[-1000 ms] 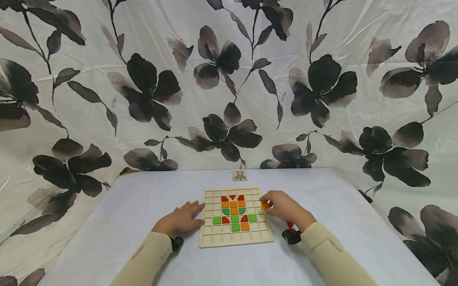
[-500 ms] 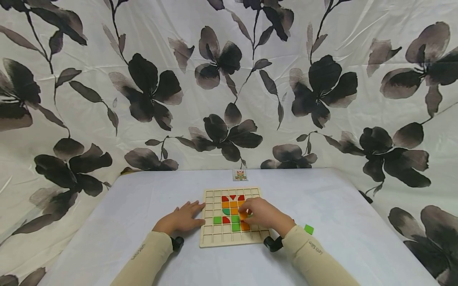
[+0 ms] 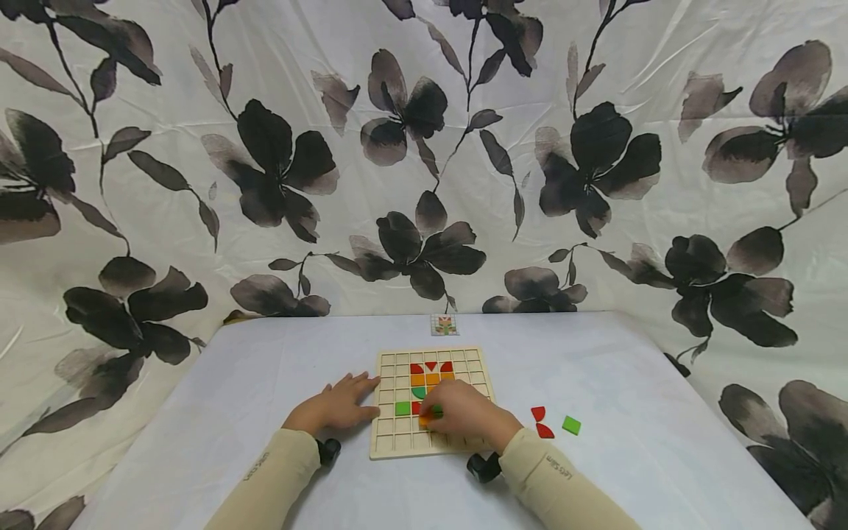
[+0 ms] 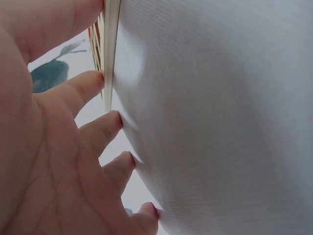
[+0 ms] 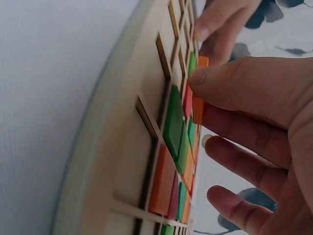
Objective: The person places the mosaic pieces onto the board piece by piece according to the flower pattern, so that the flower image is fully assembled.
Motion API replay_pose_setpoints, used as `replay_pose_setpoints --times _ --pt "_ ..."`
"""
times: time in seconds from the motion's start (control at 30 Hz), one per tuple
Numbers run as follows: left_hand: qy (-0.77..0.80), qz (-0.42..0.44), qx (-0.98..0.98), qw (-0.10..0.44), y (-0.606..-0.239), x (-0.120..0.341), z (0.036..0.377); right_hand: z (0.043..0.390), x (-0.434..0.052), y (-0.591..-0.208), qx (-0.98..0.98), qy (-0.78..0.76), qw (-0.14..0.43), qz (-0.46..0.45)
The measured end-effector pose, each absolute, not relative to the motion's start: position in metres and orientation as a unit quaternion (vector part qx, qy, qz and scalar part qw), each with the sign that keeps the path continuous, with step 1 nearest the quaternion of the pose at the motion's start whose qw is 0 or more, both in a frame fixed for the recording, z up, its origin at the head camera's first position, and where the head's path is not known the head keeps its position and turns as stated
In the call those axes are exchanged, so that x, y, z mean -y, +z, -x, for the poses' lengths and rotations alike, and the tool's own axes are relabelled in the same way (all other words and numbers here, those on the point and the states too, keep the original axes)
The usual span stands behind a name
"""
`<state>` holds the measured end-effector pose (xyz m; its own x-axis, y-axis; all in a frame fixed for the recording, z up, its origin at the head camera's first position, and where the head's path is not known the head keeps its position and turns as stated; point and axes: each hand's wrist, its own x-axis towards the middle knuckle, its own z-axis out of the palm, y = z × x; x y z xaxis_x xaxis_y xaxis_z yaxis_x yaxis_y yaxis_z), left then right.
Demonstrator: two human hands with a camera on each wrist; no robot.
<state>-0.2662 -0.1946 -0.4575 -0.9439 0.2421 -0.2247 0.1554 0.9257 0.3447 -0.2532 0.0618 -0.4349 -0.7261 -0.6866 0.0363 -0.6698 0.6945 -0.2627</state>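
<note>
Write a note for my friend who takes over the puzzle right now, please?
Left hand: flat on the table, fingertips against the wooden grid board.
Right hand: over the board, pinching an orange tile.
Done: red, orange and green tiles already sit in the grid.
Left: seat the orange tile; two red pieces and a green square lie on the table to the right. The small picture card lies behind the board.

The right hand [image 3: 464, 412] has crossed from the board's [image 3: 391, 442] right edge to lower centre of the frame, carrying what seems an orange tile [image 5: 198, 105]. Two red pieces [image 3: 541, 423] and a green square [image 3: 571, 425] now show uncovered.
</note>
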Motion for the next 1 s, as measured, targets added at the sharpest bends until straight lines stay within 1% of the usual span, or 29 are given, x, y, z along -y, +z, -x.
replay_pose_setpoints --times 0.17,0.43,0.77,1.0 --pt "0.165 -0.103 -0.972 0.134 -0.4588 0.195 0.2663 0.2482 -0.0575 -0.4366 -0.917 -0.123 0.026 0.379" --pt "0.165 -0.106 -0.971 0.134 -0.4569 0.1946 0.2664 0.2476 -0.0529 -0.4402 -0.91 -0.084 -0.004 0.406" --pt "0.161 -0.09 -0.974 0.134 -0.4557 0.1925 0.2654 0.2526 -0.0529 -0.4443 -0.912 -0.118 0.007 0.392" --pt "0.162 -0.091 -0.974 0.133 -0.4562 0.192 0.2659 0.2496 -0.0579 -0.4426 -0.908 -0.117 0.005 0.402"
